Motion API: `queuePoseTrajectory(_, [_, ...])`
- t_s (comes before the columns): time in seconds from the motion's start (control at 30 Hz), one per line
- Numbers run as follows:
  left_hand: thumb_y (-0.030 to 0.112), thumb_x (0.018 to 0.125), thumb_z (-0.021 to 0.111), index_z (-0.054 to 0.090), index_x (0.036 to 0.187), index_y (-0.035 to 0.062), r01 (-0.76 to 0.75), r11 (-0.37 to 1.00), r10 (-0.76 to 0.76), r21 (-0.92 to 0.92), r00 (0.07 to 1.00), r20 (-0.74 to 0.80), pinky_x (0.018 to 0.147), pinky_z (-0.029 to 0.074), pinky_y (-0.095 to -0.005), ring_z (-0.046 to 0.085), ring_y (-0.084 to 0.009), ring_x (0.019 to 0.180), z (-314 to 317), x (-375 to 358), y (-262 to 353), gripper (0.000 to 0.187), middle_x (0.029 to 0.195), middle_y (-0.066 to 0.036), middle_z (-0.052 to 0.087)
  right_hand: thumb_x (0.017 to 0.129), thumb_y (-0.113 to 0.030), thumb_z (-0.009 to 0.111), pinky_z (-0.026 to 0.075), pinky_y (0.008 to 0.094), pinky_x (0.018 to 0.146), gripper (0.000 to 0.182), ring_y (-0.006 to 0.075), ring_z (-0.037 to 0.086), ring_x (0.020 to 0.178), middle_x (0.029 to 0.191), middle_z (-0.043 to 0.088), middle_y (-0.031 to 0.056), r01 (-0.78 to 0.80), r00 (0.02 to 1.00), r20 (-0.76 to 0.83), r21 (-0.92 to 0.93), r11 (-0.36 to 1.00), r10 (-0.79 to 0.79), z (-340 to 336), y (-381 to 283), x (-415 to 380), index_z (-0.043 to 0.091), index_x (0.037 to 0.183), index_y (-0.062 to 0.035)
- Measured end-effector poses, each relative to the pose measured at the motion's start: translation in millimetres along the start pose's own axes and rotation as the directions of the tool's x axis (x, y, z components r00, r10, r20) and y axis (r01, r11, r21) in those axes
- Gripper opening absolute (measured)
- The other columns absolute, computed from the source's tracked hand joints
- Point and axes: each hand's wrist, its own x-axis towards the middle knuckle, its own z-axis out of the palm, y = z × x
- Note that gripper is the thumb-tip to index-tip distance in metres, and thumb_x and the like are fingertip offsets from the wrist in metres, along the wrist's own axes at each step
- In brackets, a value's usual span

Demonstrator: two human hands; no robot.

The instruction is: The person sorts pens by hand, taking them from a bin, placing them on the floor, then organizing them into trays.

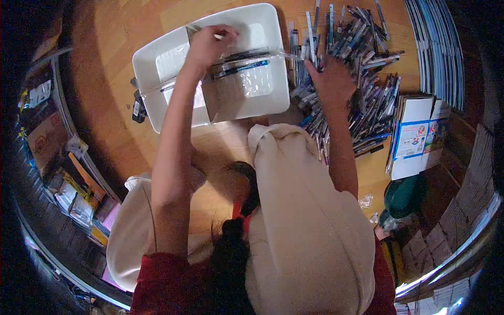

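Note:
My left hand [206, 46] hangs over a white plastic bin [286, 97], its fingers curled; a small pale thing shows at the fingertips, too blurred to name. Brown and clear dividers [211, 100] split the bin into compartments. Beneath the hand, several dark pens lie along the middle divider, with a blue pen [241, 69] among them. To the right, my right hand [333, 79] is over a large heap of pens [367, 105]. Between its thumb and finger is a slim clear pen [292, 55], pointing left across the bin's right rim.
Stacked thin booklets [436, 47] stand right of the heap, with a printed white and blue carton [417, 139] below them. A dark green round object [405, 195] lies lower right. A black item [138, 107] sits by the bin's left side. Boxes and packets line the left edge.

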Motion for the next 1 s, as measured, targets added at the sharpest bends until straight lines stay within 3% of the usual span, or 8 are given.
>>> queuePoseTrajectory(0.03, [0.019,0.081,0.057,0.066,0.091,0.0057,-0.018,0.992,0.005,-0.125,0.995,-0.102,0.071,0.047,-0.0309,0.062,-0.0173,0.08,-6,-6,8,0.018,0.085,-0.009,0.065,0.071,-0.053,0.058,0.048,0.0417,0.061,0.047,0.0302,0.061,0.074,0.082,0.062,0.0112,0.008,1.0,0.007,-0.036,0.999,-0.008,3,-1,0,0.063,0.088,-0.0095])
queuePoseTrajectory(0.13, [0.019,0.086,0.053,0.064,0.093,0.003,-0.101,0.965,0.055,-0.244,0.98,-0.189,0.072,0.046,-0.0281,0.059,-0.0131,0.079,-37,-41,26,0.021,0.085,-0.006,0.064,0.07,-0.053,0.058,0.049,0.0422,0.061,0.047,0.0308,0.061,0.075,0.081,0.061,0.0126,0.011,1.0,-0.009,-0.056,0.998,-0.011,3,-1,0,0.063,0.088,-0.0096])
queuePoseTrajectory(0.23, [0.019,0.087,0.052,0.061,0.095,-0.0001,-0.026,0.942,-0.054,-0.334,0.972,-0.228,0.075,0.045,-0.0258,0.057,-0.012,0.082,-52,-72,20,0.022,0.089,-0.005,0.062,0.07,-0.053,0.058,0.049,0.0426,0.061,0.048,0.0316,0.061,0.075,0.083,0.06,0.014,0.02,1.0,-0.004,-0.018,1.0,-0.02,4,-1,1,0.063,0.09,-0.0097])
queuePoseTrajectory(0.43, [0.016,0.089,0.05,0.059,0.096,-0.0022,0.04,0.89,-0.21,-0.454,0.919,-0.333,0.077,0.045,-0.0252,0.056,-0.0132,0.084,-58,-115,4,0.021,0.092,-0.008,0.061,0.069,-0.051,0.06,0.05,0.0422,0.062,0.046,0.0311,0.061,0.074,0.081,0.059,0.0123,0.084,0.994,-0.062,-0.141,0.986,-0.093,14,-9,2,0.062,0.086,-0.0085])
queuePoseTrajectory(0.57, [0.016,0.089,0.049,0.059,0.097,-0.0012,0.067,0.856,-0.313,-0.513,0.856,-0.411,0.076,0.045,-0.0252,0.055,-0.0124,0.08,-61,-125,-2,0.021,0.088,-0.007,0.06,0.067,-0.049,0.062,0.05,0.0418,0.062,0.045,0.0302,0.06,0.073,0.08,0.059,0.0122,0.123,0.984,-0.112,-0.103,0.987,-0.135,22,-7,5,0.061,0.083,-0.007])
queuePoseTrajectory(0.73, [0.017,0.09,0.049,0.059,0.098,-0.0013,0.023,0.848,-0.279,-0.53,0.869,-0.408,0.076,0.044,-0.0253,0.054,-0.0119,0.078,-60,-122,-6,0.022,0.087,-0.007,0.06,0.066,-0.047,0.063,0.049,0.0428,0.063,0.045,0.0315,0.059,0.075,0.079,0.058,0.0136,0.073,0.983,-0.161,-0.11,0.991,-0.09,29,-8,5,0.061,0.083,-0.0058])
queuePoseTrajectory(0.93, [0.017,0.089,0.049,0.058,0.098,-0.0021,0.017,0.845,-0.271,-0.534,0.875,-0.401,0.076,0.044,-0.0256,0.054,-0.0127,0.078,-59,-115,6,0.022,0.086,-0.008,0.06,0.073,-0.048,0.058,0.047,0.0426,0.068,0.046,0.0328,0.059,0.083,0.089,0.06,0.0156,0.053,0.998,-0.044,0.083,0.995,-0.05,7,-9,2,0.061,0.087,-0.0045])
queuePoseTrajectory(1.0, [0.017,0.089,0.049,0.058,0.097,-0.0022,0.008,0.838,-0.27,-0.546,0.875,-0.402,0.076,0.044,-0.0256,0.055,-0.013,0.079,-57,-115,10,0.022,0.086,-0.008,0.06,0.075,-0.047,0.057,0.047,0.0407,0.068,0.045,0.0318,0.059,0.083,0.09,0.061,0.0153,0.05,0.996,-0.076,0.173,0.984,-0.037,-1,-3,0,0.061,0.088,-0.0047])
